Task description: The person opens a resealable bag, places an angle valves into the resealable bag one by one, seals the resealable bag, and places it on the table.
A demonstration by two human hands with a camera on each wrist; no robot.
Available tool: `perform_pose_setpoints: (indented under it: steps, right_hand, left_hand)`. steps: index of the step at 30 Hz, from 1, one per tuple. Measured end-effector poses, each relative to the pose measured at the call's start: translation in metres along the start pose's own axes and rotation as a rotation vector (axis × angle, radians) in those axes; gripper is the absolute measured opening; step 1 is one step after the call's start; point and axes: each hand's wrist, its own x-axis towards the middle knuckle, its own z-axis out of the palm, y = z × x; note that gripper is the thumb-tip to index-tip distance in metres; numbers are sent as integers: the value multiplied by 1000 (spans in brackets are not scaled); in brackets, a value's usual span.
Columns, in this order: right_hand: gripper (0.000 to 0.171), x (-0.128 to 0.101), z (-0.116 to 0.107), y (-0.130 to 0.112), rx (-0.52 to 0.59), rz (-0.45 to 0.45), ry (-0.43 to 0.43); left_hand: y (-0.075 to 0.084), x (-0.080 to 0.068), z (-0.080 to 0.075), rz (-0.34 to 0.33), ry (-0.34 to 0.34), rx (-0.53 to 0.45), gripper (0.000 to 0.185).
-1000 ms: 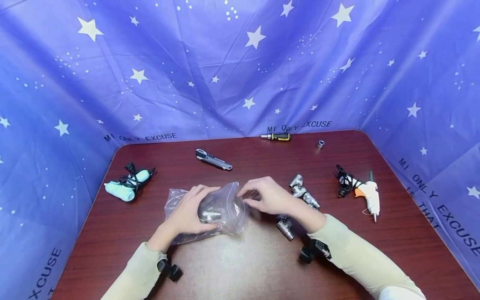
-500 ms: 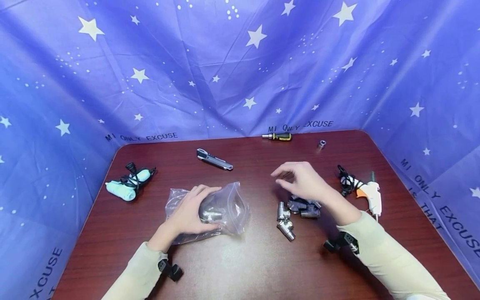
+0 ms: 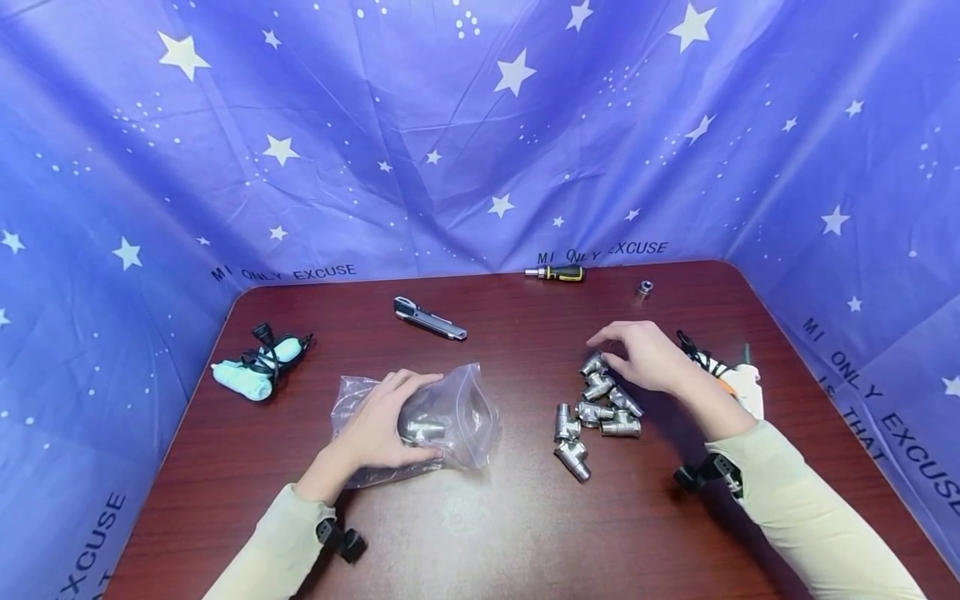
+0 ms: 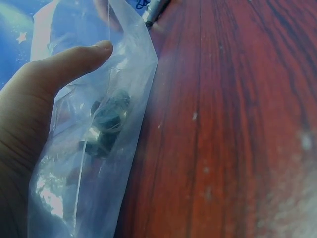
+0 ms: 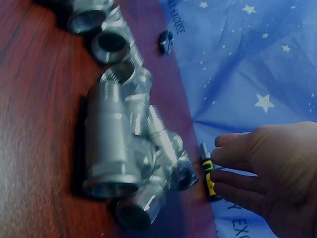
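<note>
A clear zip bag (image 3: 467, 408) lies on the table with its mouth gaping to the right. My left hand (image 3: 375, 425) grips the bag from above, thumb on the near side and fingers on the far side. Inside shows a metal tee fitting (image 4: 106, 121), blurred by the plastic. My right hand (image 3: 651, 360) hovers at the far end of a cluster of several shiny tee fittings, nearest the farthest fitting (image 3: 592, 364). Its fingers are relaxed with nothing between them; in the right wrist view the hand (image 5: 270, 173) looks apart from the threaded fittings (image 5: 109, 144).
Farther back lie a utility knife (image 3: 430, 319), a yellow-black screwdriver (image 3: 561, 273) and a small metal part (image 3: 645, 288). At left sits a light-blue tool (image 3: 243, 379) wrapped in black cord. A white glue gun (image 3: 748, 387) is partly behind my right arm. Starry cloth (image 3: 480, 150) surrounds the table.
My right hand has moved away from the bag's mouth to the right, over to the far end of the fittings. The left hand and bag have stayed in place.
</note>
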Motion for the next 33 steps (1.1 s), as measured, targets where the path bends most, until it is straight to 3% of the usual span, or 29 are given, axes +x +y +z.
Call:
perform_pose_setpoints:
  steps: [8,14,23,33]
  right_hand:
    - [37,-5,6,11,-4,-36,-121]
    - [35,-7,8,16,10,-51,-149]
    - [27,-8,13,20,34,-35,-144]
    - [27,-8,18,16,84,-1,-21]
  left_hand:
    - [0,-1,2,-5,-4,5,106]
    - [0,-2,1,-4,-5,0,106]
    - [-1,-1,1,1,-3,-3,105]
    - [0,1,0,16,2,-7,105]
